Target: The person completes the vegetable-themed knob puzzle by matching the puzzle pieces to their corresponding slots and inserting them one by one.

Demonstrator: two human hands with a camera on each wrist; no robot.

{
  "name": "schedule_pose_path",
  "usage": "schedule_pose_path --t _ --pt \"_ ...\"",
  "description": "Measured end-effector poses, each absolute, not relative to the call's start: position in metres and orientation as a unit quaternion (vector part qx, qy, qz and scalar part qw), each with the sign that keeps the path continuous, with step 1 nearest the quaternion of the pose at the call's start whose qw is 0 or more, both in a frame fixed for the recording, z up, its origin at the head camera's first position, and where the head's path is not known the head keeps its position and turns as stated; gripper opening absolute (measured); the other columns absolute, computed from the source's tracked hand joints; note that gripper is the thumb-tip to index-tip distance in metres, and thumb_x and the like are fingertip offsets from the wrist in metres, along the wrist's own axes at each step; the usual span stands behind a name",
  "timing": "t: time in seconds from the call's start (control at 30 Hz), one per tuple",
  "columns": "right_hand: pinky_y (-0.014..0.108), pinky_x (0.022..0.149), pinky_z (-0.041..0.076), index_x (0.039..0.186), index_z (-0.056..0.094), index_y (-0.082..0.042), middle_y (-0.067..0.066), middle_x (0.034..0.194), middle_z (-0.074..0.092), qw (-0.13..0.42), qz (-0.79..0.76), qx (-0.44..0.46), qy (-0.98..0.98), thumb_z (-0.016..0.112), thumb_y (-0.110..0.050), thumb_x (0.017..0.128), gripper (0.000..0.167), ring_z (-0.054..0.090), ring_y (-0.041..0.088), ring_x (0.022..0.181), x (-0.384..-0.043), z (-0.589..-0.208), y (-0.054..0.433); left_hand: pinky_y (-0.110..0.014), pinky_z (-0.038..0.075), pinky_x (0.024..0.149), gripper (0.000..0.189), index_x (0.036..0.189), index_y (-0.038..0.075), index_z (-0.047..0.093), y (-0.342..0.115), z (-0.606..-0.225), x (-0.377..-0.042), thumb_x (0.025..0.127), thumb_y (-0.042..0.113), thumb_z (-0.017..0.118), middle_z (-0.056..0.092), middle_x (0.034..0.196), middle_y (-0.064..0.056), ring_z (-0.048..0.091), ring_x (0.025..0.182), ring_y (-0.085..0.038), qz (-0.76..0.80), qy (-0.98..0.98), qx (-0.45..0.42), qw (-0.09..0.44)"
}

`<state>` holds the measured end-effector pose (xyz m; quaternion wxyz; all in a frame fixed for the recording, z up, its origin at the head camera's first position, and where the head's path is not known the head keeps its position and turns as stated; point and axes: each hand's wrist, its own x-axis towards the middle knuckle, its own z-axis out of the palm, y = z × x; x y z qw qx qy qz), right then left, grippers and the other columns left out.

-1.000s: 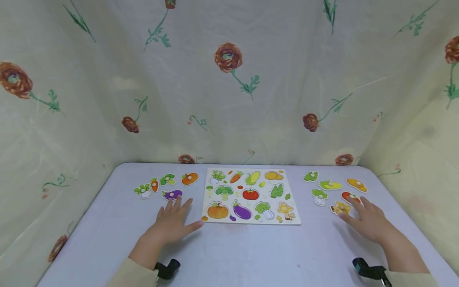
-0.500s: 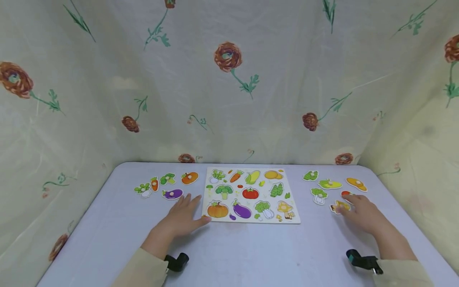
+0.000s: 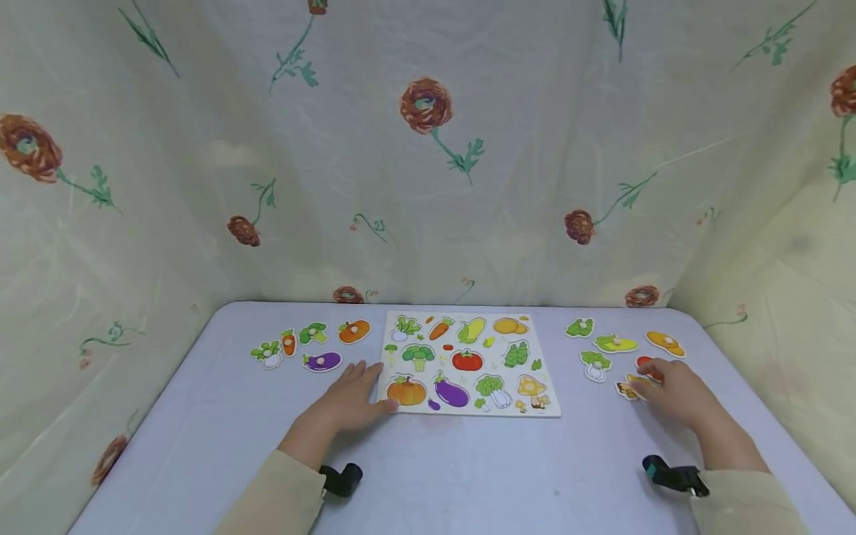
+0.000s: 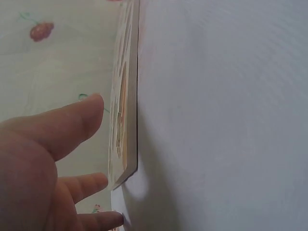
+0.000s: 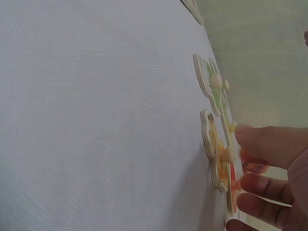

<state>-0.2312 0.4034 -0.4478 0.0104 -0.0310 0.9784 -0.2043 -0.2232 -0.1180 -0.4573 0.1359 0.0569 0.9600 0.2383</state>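
A white vegetable puzzle board [image 3: 495, 362] lies mid-table. My left hand [image 3: 354, 401] is at its left front corner, thumb over the corner and fingers extended along the left edge. In the left wrist view the board's edge [image 4: 133, 96] runs beside the thumb, with nothing held. My right hand [image 3: 672, 397] hovers over a mushroom piece [image 3: 627, 390] and a tomato piece [image 3: 643, 361], partly covering both. In the right wrist view the thumb and fingers are apart near the mushroom piece's knob [image 5: 226, 154]; I cannot tell whether they touch it.
Left of the board lie knobbed pieces: a radish [image 3: 269, 355], carrot [image 3: 288, 343], broccoli [image 3: 313, 334], pumpkin [image 3: 354, 332] and eggplant [image 3: 322, 362]. To the right are peas [image 3: 579, 328], corn [image 3: 615, 344], bok choy [image 3: 594, 366] and potato [image 3: 665, 344] pieces. A flowered curtain [image 3: 508, 186] surrounds the table.
My left hand has moved right and forward from near the eggplant piece to the board's corner. My right hand has shifted slightly left, its fingers bending more over the tomato and mushroom pieces.
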Motion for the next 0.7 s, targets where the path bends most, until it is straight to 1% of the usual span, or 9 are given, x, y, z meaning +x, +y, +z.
schedule_pose_path --t 0.07,0.17,0.3,0.47,0.7 --pt "0.059 0.079 0.048 0.11 0.062 0.013 0.03 0.097 0.062 0.01 -0.208 -0.033 0.978 0.07 -0.021 0.092 0.039 0.057 0.041 0.087 -0.2326 -0.4472 0.4025 -0.062 0.021 0.117 0.084 0.157 0.016 0.035 -0.118 -0.4582 -0.2244 0.089 0.056 0.066 0.024 0.164 -0.016 0.013 0.152 -0.036 0.241 0.959 0.053 0.137" --pt "0.049 0.073 0.049 0.106 0.062 0.011 0.023 0.091 0.063 0.015 -0.211 -0.025 0.977 0.071 -0.02 0.091 0.036 0.056 0.035 0.082 -0.2341 -0.4471 0.401 -0.061 0.021 0.117 0.085 0.157 0.016 0.035 -0.1177 -0.4602 -0.2258 0.089 0.055 0.067 0.023 0.164 -0.016 0.012 0.153 -0.036 0.239 0.96 0.051 0.136" --pt "0.037 0.067 0.043 0.105 0.062 0.008 0.015 0.086 0.061 0.031 -0.221 -0.008 0.975 0.071 -0.023 0.091 0.035 0.053 0.029 0.078 -0.2347 -0.4473 0.3991 -0.061 0.023 0.116 0.085 0.156 0.014 0.035 -0.1165 -0.4614 -0.2259 0.088 0.052 0.069 0.022 0.164 -0.017 0.013 0.152 -0.037 0.225 0.964 0.056 0.132" --pt "0.035 0.065 0.04 0.103 0.062 0.006 0.011 0.083 0.058 0.038 -0.224 -0.002 0.974 0.07 -0.023 0.091 0.032 0.052 0.026 0.077 -0.2349 -0.4496 0.3981 -0.059 0.023 0.117 0.085 0.156 0.013 0.035 -0.1146 -0.4596 -0.2248 0.088 0.049 0.07 0.021 0.164 -0.017 0.013 0.152 -0.037 0.211 0.966 0.058 0.135" --pt "0.035 0.064 0.037 0.102 0.061 0.007 0.009 0.081 0.055 0.043 -0.237 0.0 0.971 0.068 -0.02 0.092 0.03 0.05 0.025 0.075 -0.2367 -0.4503 0.3974 -0.058 0.022 0.118 0.085 0.157 0.013 0.035 -0.1133 -0.4585 -0.2244 0.089 0.049 0.07 0.02 0.165 -0.016 0.012 0.152 -0.036 0.205 0.967 0.056 0.14"
